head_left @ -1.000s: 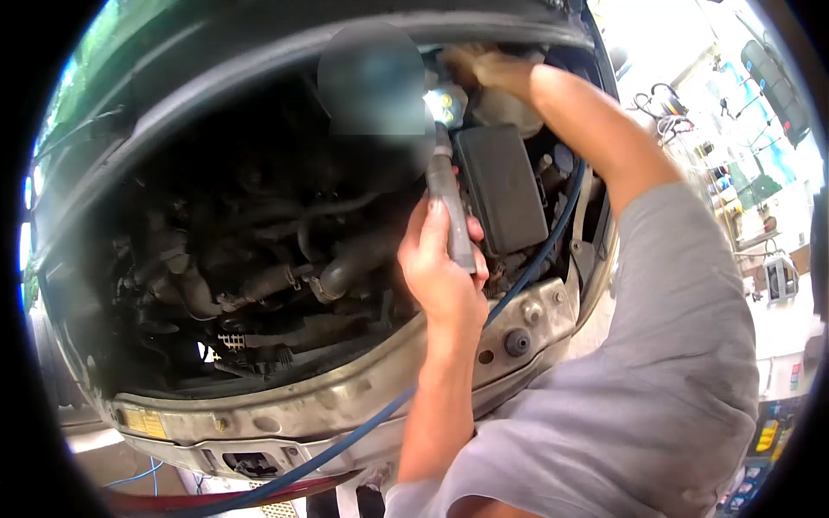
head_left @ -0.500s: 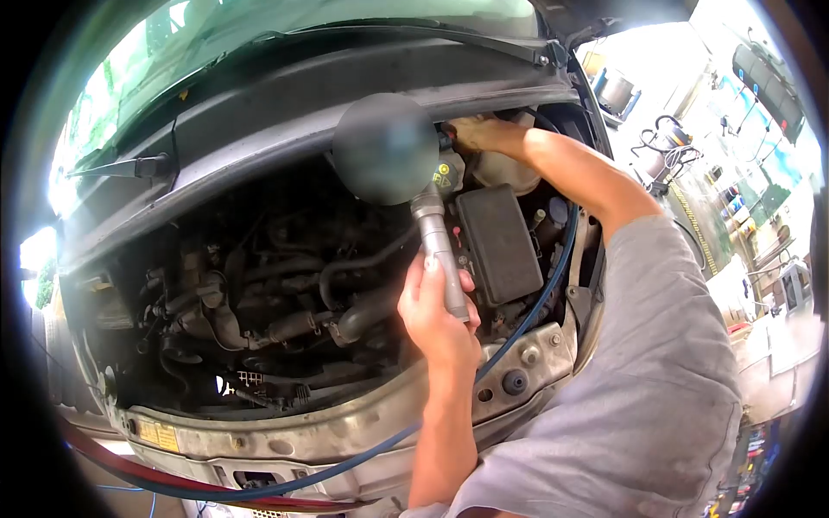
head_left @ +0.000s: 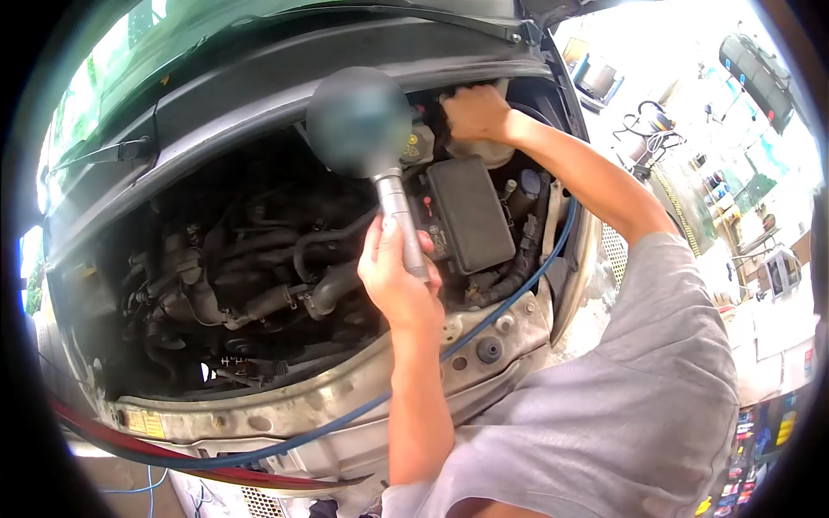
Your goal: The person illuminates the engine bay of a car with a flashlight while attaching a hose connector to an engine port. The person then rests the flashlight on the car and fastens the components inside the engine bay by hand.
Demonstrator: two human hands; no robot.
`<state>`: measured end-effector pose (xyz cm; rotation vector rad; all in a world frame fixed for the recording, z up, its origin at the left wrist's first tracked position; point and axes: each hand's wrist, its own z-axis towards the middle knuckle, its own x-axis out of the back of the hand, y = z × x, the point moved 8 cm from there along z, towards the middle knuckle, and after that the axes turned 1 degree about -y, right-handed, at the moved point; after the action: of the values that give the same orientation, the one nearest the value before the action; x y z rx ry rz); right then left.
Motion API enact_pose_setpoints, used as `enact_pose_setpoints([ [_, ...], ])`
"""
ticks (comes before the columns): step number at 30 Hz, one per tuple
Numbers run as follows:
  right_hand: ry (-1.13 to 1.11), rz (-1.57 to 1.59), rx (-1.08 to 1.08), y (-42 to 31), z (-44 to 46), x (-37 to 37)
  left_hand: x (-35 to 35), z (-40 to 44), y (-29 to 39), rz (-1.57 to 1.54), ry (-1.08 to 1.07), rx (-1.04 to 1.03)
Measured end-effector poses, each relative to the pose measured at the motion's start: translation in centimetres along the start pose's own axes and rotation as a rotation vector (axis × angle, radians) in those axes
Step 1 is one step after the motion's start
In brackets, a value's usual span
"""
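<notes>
My left hand (head_left: 401,274) is closed around a grey metal flashlight (head_left: 399,207), which points up and away over the engine. A round blurred patch hides the flashlight's far end. Beside it is a reservoir cap (head_left: 414,147) with yellow markings. My right hand (head_left: 477,114) is at the back of the engine bay, knuckles up and fingers curled down. It is over a whitish plastic container (head_left: 490,154). The fingertips are hidden, so what they grip cannot be made out. A black rectangular box cover (head_left: 471,216) lies between my two hands.
Dark hoses and engine parts (head_left: 259,268) fill the bay on the left. A blue hose (head_left: 509,298) runs over the front metal panel (head_left: 345,388). The windshield cowl (head_left: 259,112) borders the back. Shop equipment (head_left: 665,129) stands at the right.
The view has shifted, so the engine bay appears farther left and up. My right hand has moved right, away from the marked cap, and shows more knuckles. My left hand still grips the flashlight.
</notes>
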<state>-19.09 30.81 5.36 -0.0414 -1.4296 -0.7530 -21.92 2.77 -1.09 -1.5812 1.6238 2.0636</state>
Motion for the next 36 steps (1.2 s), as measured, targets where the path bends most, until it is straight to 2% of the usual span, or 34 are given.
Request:
enact_pose_setpoints([
  [3, -0.04, 0.098, -0.125, 2.0, -2.9, 3.0, -0.2, 0.4, -0.5, 0.012, -0.027, 0.037],
  [7, -0.082, 0.264, -0.134, 2.8, -8.4, 4.3, -1.2, 0.2, -1.9, 0.01, -0.18, 0.171],
  [11, 0.132, 0.473, -0.253, 5.2, -13.2, 5.5, -1.4, 0.3, -2.6, 0.135, -0.137, 0.118],
  [12, 0.21, 0.456, -0.237, 6.0, -13.8, 6.0, -1.5, 0.4, -2.8, 0.167, -0.122, 0.123],
  [15, 0.122, 0.555, -0.179, 7.7, -15.1, 6.9, -2.0, 0.7, -3.3, 0.215, -0.096, 0.146],
  [16, 0.057, 0.575, -0.132, 8.1, -15.2, 6.7, -2.3, 0.9, -3.8, 0.193, -0.101, 0.167],
  [18, 0.066, 0.585, 0.015, 7.8, -15.4, 7.8, -3.1, 1.0, -4.6, 0.14, -0.05, 0.197],
  [19, 0.074, 0.589, 0.088, 7.6, -15.3, 8.6, -4.1, 0.8, -4.3, 0.151, -0.012, 0.157],
  [20, 0.051, 0.594, 0.055, 7.8, -15.2, 9.4, -5.1, 1.1, -4.0, 0.164, -0.038, 0.113],
  [21, 0.315, 0.523, 0.136, 8.4, -15.2, 10.9, -6.1, 1.5, -3.8, 0.176, -0.064, 0.071],
  [23, 0.503, 0.609, 0.07, 10.3, -14.5, 12.6, -7.5, 2.5, -3.9, 0.238, -0.064, 0.047],
  [24, 0.387, 0.69, -0.067, 10.1, -14.2, 12.3, -7.9, 2.9, -4.1, 0.236, -0.072, 0.071],
  [27, 0.128, 0.473, -0.188, 9.9, -12.9, 5.0, -7.8, 4.3, -5.4, 0.208, -0.061, 0.118],
  [28, 0.241, 0.448, -0.25, 10.3, -13.4, 4.6, -7.4, 4.8, -5.8, 0.229, -0.037, 0.114],
  [30, 0.211, 0.43, -0.273, 10.4, -13.2, 4.3, -6.8, 5.9, -6.7, 0.18, -0.021, 0.139],
  [32, 0.181, 0.456, -0.228, 9.9, -12.0, 3.8, -6.4, 6.9, -6.9, 0.175, 0.005, 0.104],
  [35, 0.255, 0.277, 0.002, 6.8, -9.5, 2.8, -5.9, 6.5, -6.9, 0.238, 0.023, 0.08],
  [36, 0.146, 0.21, -0.006, 6.0, -8.4, 2.3, -5.7, 6.3, -6.6, 0.265, 0.021, 0.06],
])
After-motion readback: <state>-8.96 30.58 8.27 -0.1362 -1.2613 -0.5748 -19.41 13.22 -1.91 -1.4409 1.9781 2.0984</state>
